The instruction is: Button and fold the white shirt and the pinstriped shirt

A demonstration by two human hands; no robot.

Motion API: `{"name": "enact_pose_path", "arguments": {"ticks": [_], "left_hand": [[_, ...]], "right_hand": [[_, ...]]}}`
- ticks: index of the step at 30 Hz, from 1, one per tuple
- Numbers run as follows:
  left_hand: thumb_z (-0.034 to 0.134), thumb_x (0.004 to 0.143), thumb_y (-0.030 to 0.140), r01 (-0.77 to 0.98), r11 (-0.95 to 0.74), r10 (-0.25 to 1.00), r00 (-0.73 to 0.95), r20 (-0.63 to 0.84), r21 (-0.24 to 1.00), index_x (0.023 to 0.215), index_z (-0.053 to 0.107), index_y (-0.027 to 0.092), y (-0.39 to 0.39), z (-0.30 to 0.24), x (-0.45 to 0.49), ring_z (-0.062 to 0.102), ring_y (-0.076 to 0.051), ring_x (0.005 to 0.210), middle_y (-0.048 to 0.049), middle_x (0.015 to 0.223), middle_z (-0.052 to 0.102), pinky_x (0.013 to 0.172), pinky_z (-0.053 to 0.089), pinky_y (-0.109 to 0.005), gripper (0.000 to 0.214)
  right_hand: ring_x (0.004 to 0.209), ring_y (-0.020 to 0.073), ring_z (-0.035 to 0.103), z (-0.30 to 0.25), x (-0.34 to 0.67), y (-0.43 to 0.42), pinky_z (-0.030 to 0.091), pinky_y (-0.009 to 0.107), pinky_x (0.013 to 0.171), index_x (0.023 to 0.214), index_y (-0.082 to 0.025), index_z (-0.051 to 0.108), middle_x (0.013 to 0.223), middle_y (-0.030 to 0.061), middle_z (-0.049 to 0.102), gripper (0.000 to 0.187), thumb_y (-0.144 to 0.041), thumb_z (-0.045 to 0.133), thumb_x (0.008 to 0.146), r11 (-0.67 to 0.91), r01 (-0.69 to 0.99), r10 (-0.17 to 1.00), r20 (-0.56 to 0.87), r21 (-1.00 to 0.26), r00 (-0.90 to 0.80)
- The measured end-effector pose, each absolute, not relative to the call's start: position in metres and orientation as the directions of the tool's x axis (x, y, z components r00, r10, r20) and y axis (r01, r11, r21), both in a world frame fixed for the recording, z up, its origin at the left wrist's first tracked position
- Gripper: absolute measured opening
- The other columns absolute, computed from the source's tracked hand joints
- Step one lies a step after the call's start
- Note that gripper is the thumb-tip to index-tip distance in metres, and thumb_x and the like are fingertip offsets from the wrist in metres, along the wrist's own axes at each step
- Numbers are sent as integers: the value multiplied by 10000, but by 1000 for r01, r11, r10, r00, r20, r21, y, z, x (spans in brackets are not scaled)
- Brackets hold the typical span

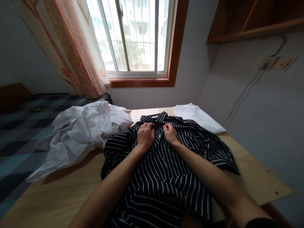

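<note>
A black shirt with white stripes [163, 167] lies spread on the wooden table, its collar toward the window and its lower part toward me. At the left side of the neck opening, my left hand [145, 135] is closed on the cloth just below the collar. My right hand [170, 133] pinches the opposite edge of the opening. Between the two hands the front gapes slightly, showing the inside of the shirt. The fingertips are partly hidden, so any button there cannot be made out.
Crumpled white shirts [87, 123] hang over the table's left edge, beside a checked bed [19, 142]. A folded white cloth [197, 117] lies at the back right. The wooden table [256, 171] meets a wall with a socket [269, 62] and cord. A window [140, 41] is ahead.
</note>
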State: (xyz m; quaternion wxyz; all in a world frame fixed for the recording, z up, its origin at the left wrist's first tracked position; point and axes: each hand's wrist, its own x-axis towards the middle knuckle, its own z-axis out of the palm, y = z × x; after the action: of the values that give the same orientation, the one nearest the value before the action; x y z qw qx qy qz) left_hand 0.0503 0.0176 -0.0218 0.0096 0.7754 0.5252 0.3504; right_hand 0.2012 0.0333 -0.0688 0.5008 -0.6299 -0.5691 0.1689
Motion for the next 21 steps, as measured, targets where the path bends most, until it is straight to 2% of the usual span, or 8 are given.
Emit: {"name": "enact_pose_path", "arguments": {"ticks": [2,4,7,9,11,13,16,21], "left_hand": [[556,865,267,836,-504,790,345,507,218,987,623,176,-9,-11,59,561,-282,974,-124,1002,633,853,432,-399,166],[579,862,382,784,-604,762,513,396,145,996,638,167,-41,-8,63,561,-305,998,-140,1012,642,887,421,-429,260],[584,828,554,667,-722,692,682,237,185,1259,563,181,-81,-19,57,483,-364,1212,-166,1302,562,1015,347,-500,570],[545,813,648,629,-745,663,734,148,221,1408,442,244,-93,-29,45,326,-404,1364,-144,1498,385,1086,248,-563,726],[499,812,699,619,-747,652,754,83,240,1467,359,295,-93,-36,32,196,-425,1423,-120,1578,235,1108,178,-607,782],[495,812,707,597,-760,628,776,56,257,1487,326,301,-87,-38,21,146,-425,1438,-119,1597,162,1121,153,-612,806],[541,828,646,510,-806,552,831,69,302,1461,382,309,-74,-35,8,172,-389,1444,-106,1595,173,1141,157,-587,735],[637,820,518,410,-843,467,879,95,348,1450,396,341,-45,-28,-15,237,-324,1440,-77,1585,211,1155,200,-515,697]], "right_hand": [[738,203,612,-68,201,38,444,328,749,826,-223,571,779,32,664,190,-347,444,894,121,588,893,347,-800,288],[767,196,622,-65,203,44,452,335,785,851,-215,595,807,32,679,186,-325,453,901,117,607,902,339,-786,266],[849,184,643,-55,209,51,467,333,833,889,-198,636,886,42,707,179,-276,475,896,189,583,955,287,-790,80],[977,194,641,-49,212,44,466,350,896,1012,-177,650,1057,79,704,212,-275,512,884,248,568,966,242,-785,-86],[1160,245,574,-46,214,23,414,428,1000,1192,-159,602,1276,138,614,366,-311,572,860,274,642,960,240,-716,-142],[1316,308,437,-48,214,-11,289,538,1089,1314,-171,534,1421,166,490,507,-346,609,844,283,774,947,292,-567,-132],[1389,303,339,-58,219,-64,177,586,1128,1377,-256,489,1476,109,440,474,-370,511,917,353,849,918,323,-393,-232],[1413,299,299,-66,248,-94,141,597,1134,1420,-319,437,1510,65,401,504,-474,465,941,385,872,918,220,-302,-329]]}}
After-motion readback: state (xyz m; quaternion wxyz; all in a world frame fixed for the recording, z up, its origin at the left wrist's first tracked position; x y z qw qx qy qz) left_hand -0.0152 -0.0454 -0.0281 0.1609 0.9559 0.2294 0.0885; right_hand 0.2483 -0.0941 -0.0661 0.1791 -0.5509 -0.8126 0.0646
